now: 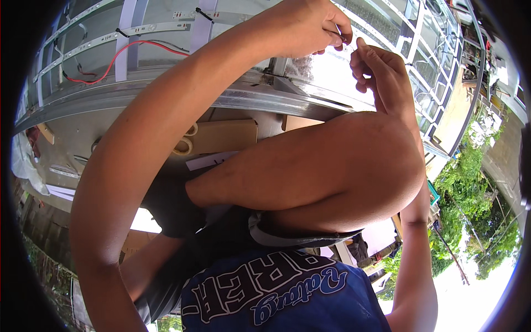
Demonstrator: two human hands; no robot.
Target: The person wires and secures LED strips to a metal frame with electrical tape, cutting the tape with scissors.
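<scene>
My left hand (pixel 312 30) is at the top centre, its fingers curled and pinched together over the metal frame (pixel 238 98). A small dark bit shows at its fingertips, too small to name. Just to the right, my right hand (pixel 384 69) is closed with thumb and fingers pressed together; what they pinch, if anything, is lost in glare. The hands are close but apart. Left of them, a white LED strip (pixel 91 50) runs across pale upright slats (pixel 126 52), fixed by black cable ties (pixel 122 33). A red wire (pixel 119 55) curves below the strip.
My raised bent knee (pixel 381 149) is just below the hands. Under the frame lie brown cardboard (pixel 227 138) and rolls of tape (pixel 183 146). More strips and frame bars (pixel 426 66) stretch to the right, with green plants (pixel 470 205) beyond.
</scene>
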